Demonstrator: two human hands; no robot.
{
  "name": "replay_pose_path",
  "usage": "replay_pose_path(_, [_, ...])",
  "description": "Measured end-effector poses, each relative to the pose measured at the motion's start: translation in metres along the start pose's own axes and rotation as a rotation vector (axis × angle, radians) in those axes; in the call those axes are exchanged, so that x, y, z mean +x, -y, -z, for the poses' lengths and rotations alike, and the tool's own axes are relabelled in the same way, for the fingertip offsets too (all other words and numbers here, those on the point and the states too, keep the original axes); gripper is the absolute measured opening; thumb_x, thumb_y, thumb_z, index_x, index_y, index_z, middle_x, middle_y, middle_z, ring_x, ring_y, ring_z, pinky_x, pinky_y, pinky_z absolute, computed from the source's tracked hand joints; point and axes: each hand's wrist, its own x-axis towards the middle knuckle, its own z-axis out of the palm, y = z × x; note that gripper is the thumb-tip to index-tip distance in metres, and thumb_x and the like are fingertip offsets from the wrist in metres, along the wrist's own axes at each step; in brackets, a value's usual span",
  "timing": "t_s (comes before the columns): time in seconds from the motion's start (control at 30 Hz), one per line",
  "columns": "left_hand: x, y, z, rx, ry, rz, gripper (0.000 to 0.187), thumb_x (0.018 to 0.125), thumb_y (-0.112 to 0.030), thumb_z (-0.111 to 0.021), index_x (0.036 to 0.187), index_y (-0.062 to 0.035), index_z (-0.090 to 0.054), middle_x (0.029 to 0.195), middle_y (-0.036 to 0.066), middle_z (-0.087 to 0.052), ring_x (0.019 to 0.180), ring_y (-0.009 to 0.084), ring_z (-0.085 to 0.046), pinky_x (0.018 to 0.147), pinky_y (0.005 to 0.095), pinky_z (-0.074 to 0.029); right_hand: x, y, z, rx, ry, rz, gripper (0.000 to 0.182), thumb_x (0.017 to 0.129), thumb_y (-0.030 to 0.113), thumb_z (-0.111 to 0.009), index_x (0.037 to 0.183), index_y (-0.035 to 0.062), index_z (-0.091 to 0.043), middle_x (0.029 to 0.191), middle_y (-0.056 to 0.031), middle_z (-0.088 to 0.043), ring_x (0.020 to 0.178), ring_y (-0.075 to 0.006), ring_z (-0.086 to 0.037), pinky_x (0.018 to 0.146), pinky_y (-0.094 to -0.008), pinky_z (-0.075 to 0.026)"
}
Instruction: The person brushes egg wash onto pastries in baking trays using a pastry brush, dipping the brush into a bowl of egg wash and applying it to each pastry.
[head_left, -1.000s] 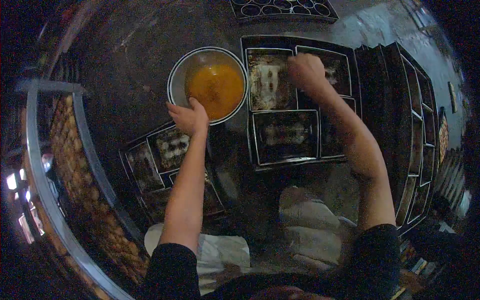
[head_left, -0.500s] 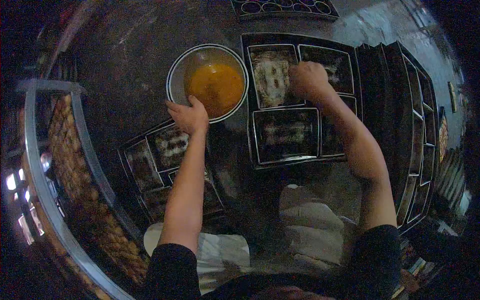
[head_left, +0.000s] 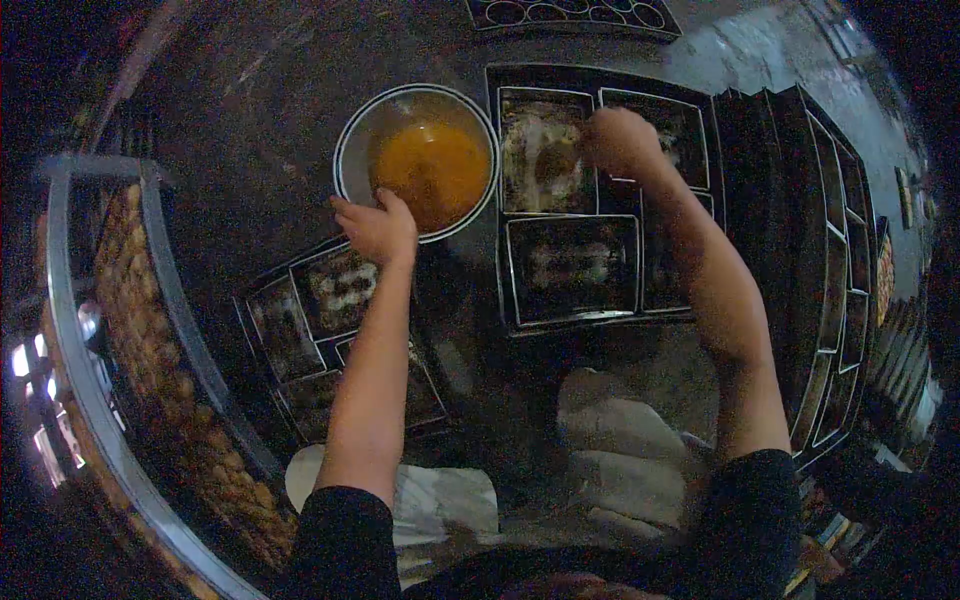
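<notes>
Multi-compartment tray lies ahead of the worker, whose right hand has shifted toward the far edge in the past half-second, suggesting the far-left compartment is still being worked. Its fingers are curled; what they may hold cannot be told. The left hand, fingers part-spread, touches the rim of a bowl of orange liquid, grip unclear. Bowl and tray edges nearly meet; dark surface stretches left, while further trays crowd the right.
</notes>
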Motion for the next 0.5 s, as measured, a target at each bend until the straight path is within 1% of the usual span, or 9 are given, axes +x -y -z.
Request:
replay_pose_path(0.07, [0.001,0.001,-0.001,-0.012,0.014,0.001,0.073,0.076,-0.030,-0.055,0.129,0.0097,-0.024,0.121,0.029,-0.040,0.107,0.0405,-0.046,0.090,0.0451,-0.039,0.008,0.000,0.007,-0.017,-0.106,-0.032,0.021,0.073,0.022,-0.059,0.079,0.0025,-0.065,0.078,-0.0195,-0.063,0.076,-0.0345,-0.062,0.067,-0.0417,-0.051])
replay_pose_path(0.1, [0.001,0.001,0.000,-0.012,0.021,0.004,0.073,0.076,-0.030,-0.055,0.129,0.0097,-0.023,0.122,0.029,-0.039,0.108,0.0402,-0.046,0.091,0.0451,-0.038,0.014,0.004,0.007,-0.030,-0.182,0.035,0.016,0.071,0.016,-0.058,0.074,0.0016,-0.065,0.077,-0.0211,-0.062,0.073,-0.0351,-0.062,0.063,-0.0413,-0.052])
replay_pose_path(0.2, [0.002,-0.001,0.001,-0.020,0.036,0.012,0.074,0.077,-0.030,-0.055,0.130,0.0096,-0.022,0.124,0.028,-0.038,0.110,0.0395,-0.044,0.093,0.0449,-0.037,0.025,0.023,0.007,0.024,-0.185,0.046,0.017,0.071,0.017,-0.058,0.070,0.0014,-0.064,0.076,-0.0212,-0.062,0.072,-0.0348,-0.062,0.062,-0.0415,-0.051])
replay_pose_path(0.23, [0.002,-0.001,0.001,-0.027,0.039,0.015,0.075,0.077,-0.030,-0.056,0.130,0.0095,-0.022,0.124,0.028,-0.037,0.111,0.0393,-0.043,0.093,0.0449,-0.037,0.030,0.029,0.000,0.047,-0.271,0.053,0.017,0.071,0.018,-0.059,0.070,0.0019,-0.064,0.071,-0.0199,-0.062,0.070,-0.0352,-0.062,0.062,-0.0419,-0.051])
replay_pose_path(0.33, [0.000,-0.005,0.005,-0.033,0.058,0.027,0.074,0.077,-0.030,-0.056,0.129,0.0094,-0.022,0.125,0.028,-0.037,0.112,0.0394,-0.043,0.093,0.0451,-0.036,0.038,0.039,-0.009,0.197,-0.279,0.000,0.020,0.071,0.020,-0.059,0.069,0.0015,-0.064,0.069,-0.0194,-0.062,0.070,-0.0356,-0.062,0.064,-0.0429,-0.051])
replay_pose_path(0.37, [0.000,-0.005,0.007,-0.031,0.066,0.034,0.074,0.077,-0.030,-0.056,0.129,0.0094,-0.022,0.125,0.028,-0.036,0.111,0.0396,-0.043,0.093,0.0452,-0.037,0.039,0.040,-0.011,0.182,-0.222,0.016,0.021,0.072,0.021,-0.059,0.070,0.0010,-0.064,0.070,-0.0196,-0.062,0.070,-0.0359,-0.062,0.064,-0.0431,-0.051])
replay_pose_path(0.47, [0.000,0.002,-0.004,-0.019,0.007,-0.021,0.071,0.077,-0.029,-0.055,0.128,0.0095,-0.024,0.125,0.028,-0.036,0.111,0.0400,-0.043,0.093,0.0449,-0.037,0.032,0.039,-0.016,0.137,-0.055,0.060,0.026,0.073,0.026,-0.059,0.072,0.0000,-0.063,0.073,-0.0204,-0.062,0.072,-0.0368,-0.061,0.066,-0.0438,-0.050])
replay_pose_path(0.5, [0.001,-0.001,0.001,-0.032,0.034,0.002,0.071,0.077,-0.029,-0.055,0.128,0.0096,-0.024,0.125,0.028,-0.036,0.111,0.0401,-0.043,0.093,0.0447,-0.037,0.028,0.038,-0.017,0.124,-0.002,0.078,0.028,0.074,0.027,-0.058,0.073,-0.0001,-0.063,0.075,-0.0206,-0.063,0.073,-0.0369,-0.061,0.066,-0.0440,-0.050])
